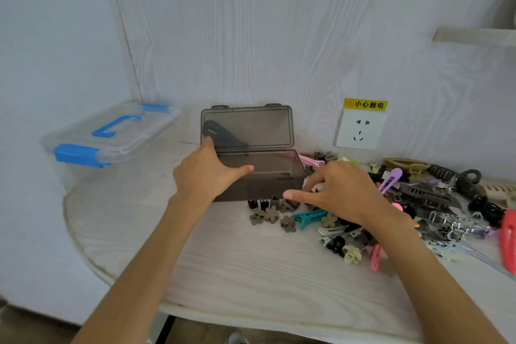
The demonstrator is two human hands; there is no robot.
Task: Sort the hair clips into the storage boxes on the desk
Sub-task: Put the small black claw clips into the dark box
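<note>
Smoky box (268,176) open, clear box (111,137) shut, clips (418,198) heaped right

The right hand (339,193) covers part of the pile of hair clips (418,204), so the clips under it cannot be seen. Its fingertips are hidden too, so it is hard to tell if they hold a clip. The left hand (208,169) hides the near left corner of the smoky box (268,173). A red clip (508,240), far to the right of the box, is blurry and cut off by the picture's edge. The surface (237,274) is cut off there too.
</note>
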